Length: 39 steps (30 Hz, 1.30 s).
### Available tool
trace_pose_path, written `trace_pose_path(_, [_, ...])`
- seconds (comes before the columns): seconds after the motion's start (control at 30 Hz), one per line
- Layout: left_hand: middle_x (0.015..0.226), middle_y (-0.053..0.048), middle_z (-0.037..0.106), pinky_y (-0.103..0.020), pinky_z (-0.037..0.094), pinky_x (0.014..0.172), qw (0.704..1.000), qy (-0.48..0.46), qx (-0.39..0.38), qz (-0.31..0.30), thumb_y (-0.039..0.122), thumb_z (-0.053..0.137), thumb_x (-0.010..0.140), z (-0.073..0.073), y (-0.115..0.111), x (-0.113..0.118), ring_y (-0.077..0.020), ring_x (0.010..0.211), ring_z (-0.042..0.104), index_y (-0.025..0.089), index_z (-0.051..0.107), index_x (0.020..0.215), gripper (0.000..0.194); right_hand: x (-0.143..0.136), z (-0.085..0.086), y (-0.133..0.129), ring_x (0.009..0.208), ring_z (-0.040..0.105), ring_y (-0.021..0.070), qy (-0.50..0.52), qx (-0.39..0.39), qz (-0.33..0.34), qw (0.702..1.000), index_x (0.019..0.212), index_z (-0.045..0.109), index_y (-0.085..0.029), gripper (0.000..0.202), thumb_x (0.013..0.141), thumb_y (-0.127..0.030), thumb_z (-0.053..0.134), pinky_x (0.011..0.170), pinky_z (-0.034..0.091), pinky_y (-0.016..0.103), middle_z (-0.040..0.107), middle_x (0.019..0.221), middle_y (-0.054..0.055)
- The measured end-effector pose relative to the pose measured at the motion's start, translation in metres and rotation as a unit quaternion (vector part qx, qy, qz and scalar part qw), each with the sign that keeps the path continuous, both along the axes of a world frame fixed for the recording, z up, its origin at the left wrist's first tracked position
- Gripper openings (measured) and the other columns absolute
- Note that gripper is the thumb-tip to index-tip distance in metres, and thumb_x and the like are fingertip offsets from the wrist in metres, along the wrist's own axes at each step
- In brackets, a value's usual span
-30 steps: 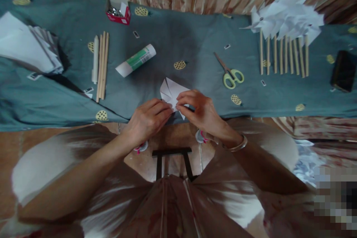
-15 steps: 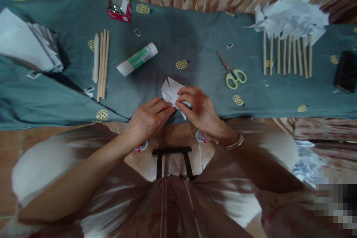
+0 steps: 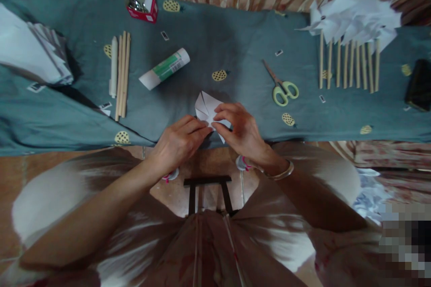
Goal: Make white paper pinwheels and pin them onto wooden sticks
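Note:
Between my two hands, at the front edge of the cloth-covered table, is a small piece of white paper (image 3: 204,104) with cut slits and raised flaps. My left hand (image 3: 183,140) pinches its lower left part, thumb and fingers pressed together. From the right, my right hand (image 3: 237,129) grips the paper near its middle with thumb and fingertips. The two thumbs almost meet. My fingers hide the paper's lower part. Past the paper lies a glue stick (image 3: 164,68) with a green label, and to the right rest scissors (image 3: 283,89) with light green handles.
Several wooden sticks (image 3: 124,76) lie beside a whitish stick-like item (image 3: 113,67). A red box (image 3: 143,9) of small metal pieces stands open at the back. White paper sheets (image 3: 33,49) are stacked left. Paper pinwheels (image 3: 357,22) on sticks lie right, near a dark object (image 3: 418,85).
The view has shifted slightly, so the table items sit a little differently in frame. Both hands keep nearly the same hold on the paper.

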State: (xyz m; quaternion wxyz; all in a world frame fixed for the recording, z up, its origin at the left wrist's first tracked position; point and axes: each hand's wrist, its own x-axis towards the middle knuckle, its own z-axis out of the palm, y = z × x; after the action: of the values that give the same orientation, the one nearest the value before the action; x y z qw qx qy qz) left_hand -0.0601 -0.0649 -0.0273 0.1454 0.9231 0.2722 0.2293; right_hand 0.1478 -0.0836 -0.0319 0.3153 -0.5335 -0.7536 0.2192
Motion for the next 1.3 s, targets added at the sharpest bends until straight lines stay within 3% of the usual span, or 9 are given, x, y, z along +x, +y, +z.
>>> trace_pose_path(0.47, [0.096, -0.009, 0.072, -0.031, 0.058, 0.075, 1.0, -0.011, 0.024, -0.004, 0.016, 0.052, 0.097, -0.0001, -0.0013, 0.0014, -0.0194, 0.088, 0.064, 0.011, 0.069, 0.107, 0.02, 0.0004, -0.0051, 0.0007, 0.101, 0.063, 0.0221, 0.0, 0.034, 0.008, 0.999, 0.087, 0.066, -0.02, 0.004, 0.09, -0.022, 0.063, 0.095, 0.049, 0.041, 0.068, 0.109, 0.006])
trace_pose_path(1.1, [0.097, -0.009, 0.072, -0.031, 0.058, 0.076, 0.999, -0.014, 0.027, -0.01, 0.014, 0.054, 0.096, -0.0018, -0.0011, 0.0007, -0.0194, 0.088, 0.065, 0.01, 0.069, 0.105, 0.018, -0.0006, -0.0049, -0.002, 0.104, 0.061, 0.0201, -0.068, 0.061, 0.025, 0.996, 0.101, 0.068, -0.025, 0.015, 0.096, -0.024, 0.054, 0.096, 0.051, 0.041, 0.066, 0.118, 0.005])
trace_pose_path(1.3, [0.096, -0.009, 0.072, -0.031, 0.057, 0.075, 1.0, -0.008, 0.028, -0.01, 0.014, 0.054, 0.096, -0.0027, -0.0003, 0.0005, -0.0197, 0.088, 0.065, 0.011, 0.069, 0.105, 0.018, -0.002, -0.0067, -0.0035, 0.1, 0.06, 0.0197, -0.102, 0.103, 0.027, 0.989, 0.1, 0.069, -0.023, 0.016, 0.096, -0.021, 0.054, 0.091, 0.054, 0.037, 0.065, 0.118, 0.006])
